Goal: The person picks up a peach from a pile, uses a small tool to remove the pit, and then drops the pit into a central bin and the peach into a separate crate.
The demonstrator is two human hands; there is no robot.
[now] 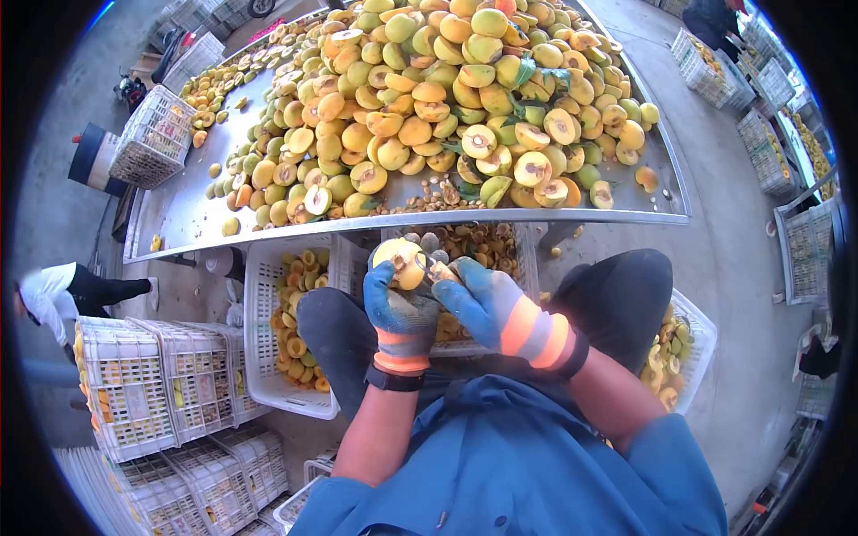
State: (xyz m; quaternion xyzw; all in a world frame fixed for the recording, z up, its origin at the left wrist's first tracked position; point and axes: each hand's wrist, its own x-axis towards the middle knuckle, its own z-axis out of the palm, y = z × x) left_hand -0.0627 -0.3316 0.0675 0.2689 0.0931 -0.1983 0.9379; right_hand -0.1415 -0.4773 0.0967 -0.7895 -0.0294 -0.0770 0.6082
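While seated, person leans over lap, both forearms raised in front of blue jacket, hands meeting between the knees. Left hand [400, 313], blue glove, palm toward body, fingers pointing up: grip clenched around lower half of a yellow peach [399, 262]. Peach roundish, no clear long axis, pale side turned up toward camera and sitting above the fingertips. Right hand [483, 302], blue glove, comes in from the right, wrist bent, grip curled closed with fingertips touching peach's right side; can't tell if it pinches a small tool. Just below: white crate [261, 295] with peach halves, pit crate [525, 259] behind the hands. Beyond: steel worktop [179, 214] carrying a peach pile [429, 98].
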